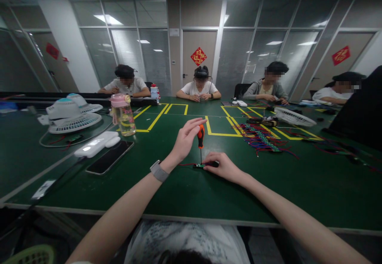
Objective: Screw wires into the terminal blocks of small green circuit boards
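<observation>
An orange and black screwdriver stands upright, its shaft pointing down at a small green circuit board on the table. My left hand, with a watch on the wrist, is at the handle; its long fingers lie fairly straight across the handle's top and the thumb side presses against it. My right hand pinches the right part of the board near the screwdriver's tip, its fingers partly covering a dark piece there. A thin red wire runs left from the board.
Left of my arms lie a phone, a white power strip, a pink-lidded bottle and white fans. To the right is a row of wired circuit boards. Several people sit across the green table.
</observation>
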Demonstrator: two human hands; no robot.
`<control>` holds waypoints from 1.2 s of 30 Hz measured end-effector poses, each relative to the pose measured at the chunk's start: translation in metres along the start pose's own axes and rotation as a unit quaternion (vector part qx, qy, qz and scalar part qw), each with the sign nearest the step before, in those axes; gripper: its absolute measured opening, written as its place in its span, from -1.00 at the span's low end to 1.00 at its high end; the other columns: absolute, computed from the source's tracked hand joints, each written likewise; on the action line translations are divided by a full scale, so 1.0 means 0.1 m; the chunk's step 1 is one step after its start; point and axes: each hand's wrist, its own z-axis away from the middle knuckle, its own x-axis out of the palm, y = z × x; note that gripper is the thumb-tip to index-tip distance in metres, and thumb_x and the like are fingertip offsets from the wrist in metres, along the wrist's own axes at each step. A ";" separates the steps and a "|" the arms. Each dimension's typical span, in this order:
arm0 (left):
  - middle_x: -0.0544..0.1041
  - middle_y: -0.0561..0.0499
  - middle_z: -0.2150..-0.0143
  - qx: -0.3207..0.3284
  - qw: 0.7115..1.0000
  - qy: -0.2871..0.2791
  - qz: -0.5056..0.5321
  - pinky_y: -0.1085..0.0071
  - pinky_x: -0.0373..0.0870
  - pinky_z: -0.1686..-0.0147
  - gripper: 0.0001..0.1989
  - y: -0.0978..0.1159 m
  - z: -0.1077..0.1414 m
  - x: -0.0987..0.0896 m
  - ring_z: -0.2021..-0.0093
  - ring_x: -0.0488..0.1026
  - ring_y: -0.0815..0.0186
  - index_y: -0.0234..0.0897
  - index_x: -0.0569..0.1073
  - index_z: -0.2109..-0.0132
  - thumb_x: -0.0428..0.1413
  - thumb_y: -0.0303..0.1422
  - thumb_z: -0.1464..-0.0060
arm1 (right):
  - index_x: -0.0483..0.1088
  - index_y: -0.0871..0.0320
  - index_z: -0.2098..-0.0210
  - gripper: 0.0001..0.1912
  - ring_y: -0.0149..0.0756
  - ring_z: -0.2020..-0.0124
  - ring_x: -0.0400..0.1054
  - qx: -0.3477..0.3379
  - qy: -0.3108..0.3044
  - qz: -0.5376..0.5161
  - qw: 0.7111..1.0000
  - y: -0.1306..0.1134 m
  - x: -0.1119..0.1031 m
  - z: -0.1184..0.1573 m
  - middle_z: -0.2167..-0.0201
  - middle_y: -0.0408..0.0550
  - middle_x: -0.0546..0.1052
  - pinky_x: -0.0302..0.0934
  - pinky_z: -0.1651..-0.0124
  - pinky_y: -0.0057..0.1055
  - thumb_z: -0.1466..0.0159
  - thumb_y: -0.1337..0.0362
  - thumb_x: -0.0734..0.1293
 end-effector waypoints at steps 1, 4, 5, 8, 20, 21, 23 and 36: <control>0.47 -0.14 -0.03 -0.016 0.999 -0.024 0.033 0.28 0.42 0.07 -0.68 0.00 0.00 0.00 0.03 0.45 0.22 -0.23 0.50 -0.02 0.03 -0.29 -0.17 | 0.56 0.18 0.30 -0.88 -0.30 0.32 0.43 0.000 0.000 0.001 1.000 0.00 0.00 0.00 0.35 -0.02 0.56 0.30 0.20 -0.39 -0.16 0.36 0.39; 0.54 -0.12 0.09 -0.045 0.996 -0.048 0.061 0.26 0.47 0.15 -0.62 0.00 0.02 0.02 0.18 0.51 0.25 -0.26 0.42 -0.11 0.05 -0.28 -0.16 | 0.56 0.18 0.30 -0.88 -0.30 0.34 0.43 0.007 -0.002 0.006 1.000 0.00 0.01 0.00 0.36 -0.03 0.56 0.30 0.22 -0.39 -0.16 0.35 0.39; 0.54 -0.10 0.13 -0.033 0.998 -0.033 0.032 0.28 0.47 0.16 -0.63 -0.01 0.03 0.02 0.21 0.51 0.28 -0.25 0.44 -0.08 0.09 -0.28 -0.14 | 0.56 0.18 0.29 -0.87 -0.31 0.34 0.42 0.010 -0.001 0.008 1.000 0.00 0.01 0.00 0.36 -0.04 0.56 0.30 0.23 -0.39 -0.16 0.35 0.39; 0.47 -0.05 0.13 0.036 0.995 0.018 -0.092 0.36 0.44 0.13 -0.69 -0.03 0.06 0.03 0.17 0.46 0.31 -0.19 0.51 0.02 0.19 -0.31 -0.04 | 0.52 0.17 0.28 -0.87 -0.33 0.37 0.42 0.021 0.016 0.005 1.000 0.00 0.02 0.03 0.38 -0.07 0.56 0.30 0.25 -0.41 -0.14 0.35 0.39; 0.45 -0.08 -0.04 0.005 1.000 0.007 -0.030 0.45 0.54 0.29 -0.64 -0.09 0.09 0.07 0.23 0.53 0.34 -0.17 0.41 -0.09 0.10 -0.33 -0.13 | 0.58 0.13 0.25 -0.79 -0.25 0.23 0.48 -0.113 0.016 0.075 0.991 0.04 0.04 0.09 0.25 0.03 0.61 0.37 0.14 -0.34 -0.28 0.28 0.28; 0.45 -0.08 -0.03 -0.003 1.000 0.015 -0.025 0.45 0.54 0.31 -0.64 -0.09 0.08 0.07 0.25 0.53 0.35 -0.18 0.42 -0.08 0.11 -0.32 -0.12 | 0.58 0.13 0.25 -0.79 -0.25 0.23 0.48 -0.116 0.014 0.081 0.990 0.05 0.04 0.09 0.24 0.03 0.61 0.37 0.15 -0.34 -0.29 0.28 0.28; 0.45 -0.09 -0.01 -0.032 0.998 0.056 -0.009 0.46 0.54 0.35 -0.64 -0.13 0.06 0.08 0.29 0.53 0.36 -0.21 0.40 -0.08 0.09 -0.32 -0.13 | 0.58 0.12 0.25 -0.78 -0.25 0.24 0.48 -0.118 0.013 0.087 0.989 0.05 0.04 0.09 0.25 0.04 0.61 0.37 0.16 -0.34 -0.29 0.28 0.27; 0.46 0.06 0.49 -0.079 0.961 -0.155 -0.215 0.51 0.26 0.42 -0.73 -0.05 -0.08 -0.33 0.46 0.35 0.42 -0.34 0.53 0.40 0.22 -0.17 0.08 | 0.58 0.12 0.33 -0.82 -0.30 0.30 0.49 -0.126 0.044 0.043 0.990 0.06 0.04 0.06 0.34 -0.01 0.61 0.38 0.21 -0.40 -0.26 0.30 0.31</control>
